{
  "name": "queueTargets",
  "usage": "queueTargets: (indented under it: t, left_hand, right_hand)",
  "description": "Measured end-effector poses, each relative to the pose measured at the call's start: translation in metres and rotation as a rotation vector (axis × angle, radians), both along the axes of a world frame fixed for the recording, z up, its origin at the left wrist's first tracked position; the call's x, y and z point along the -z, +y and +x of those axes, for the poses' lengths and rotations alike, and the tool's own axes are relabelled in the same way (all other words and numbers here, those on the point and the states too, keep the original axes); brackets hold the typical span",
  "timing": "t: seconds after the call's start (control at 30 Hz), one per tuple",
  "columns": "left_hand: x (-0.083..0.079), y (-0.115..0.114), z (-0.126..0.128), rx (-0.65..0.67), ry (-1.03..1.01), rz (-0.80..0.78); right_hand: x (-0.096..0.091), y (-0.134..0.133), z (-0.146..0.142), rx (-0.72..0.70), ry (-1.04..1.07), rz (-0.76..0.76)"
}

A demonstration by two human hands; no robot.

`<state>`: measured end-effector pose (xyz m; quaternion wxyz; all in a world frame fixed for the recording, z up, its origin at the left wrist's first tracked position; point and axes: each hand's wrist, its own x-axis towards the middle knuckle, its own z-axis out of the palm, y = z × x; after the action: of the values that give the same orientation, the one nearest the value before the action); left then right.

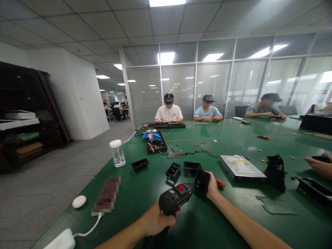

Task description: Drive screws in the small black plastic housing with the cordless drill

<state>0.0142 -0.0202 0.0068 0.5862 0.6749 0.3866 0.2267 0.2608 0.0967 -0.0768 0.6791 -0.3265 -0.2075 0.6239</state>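
My left hand [154, 221] is wrapped round the grip of a black cordless drill [175, 200] with a red switch, its nose pointing away and to the right. The drill's tip meets a small black plastic part [201, 182] that my right hand [212, 186] holds upright on the green table [207, 224]. A red-handled tool [220, 183] lies just behind my right hand. Two more small black housings [173, 171] [192, 167] sit a little beyond the drill.
A clear jar with a white lid [117, 153] and a black tray [139, 164] stand at the left. An optical drive [242, 168] and a black block [276, 171] lie at the right, where another person's hand [319, 166] rests. Three people sit at the far end.
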Motion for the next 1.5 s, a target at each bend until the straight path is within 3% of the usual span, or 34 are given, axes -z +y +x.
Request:
queueTargets:
  t: [0.13, 0.43, 0.67, 1.5]
  left_hand:
    - [0.0, 0.0, 0.0, -0.009, 0.01, -0.013]
    - [0.008, 0.003, -0.001, -0.007, -0.015, -0.005]
    - [-0.001, 0.0, 0.0, -0.018, 0.021, -0.011]
    - [0.004, 0.002, -0.001, -0.01, 0.01, -0.003]
  right_hand:
    - [-0.002, -0.001, 0.0, -0.066, 0.046, -0.061]
    - [-0.01, -0.005, -0.002, -0.052, 0.053, -0.078]
    - [-0.018, -0.01, -0.004, -0.044, 0.105, -0.108]
    - [-0.016, -0.009, -0.003, -0.046, 0.108, -0.087]
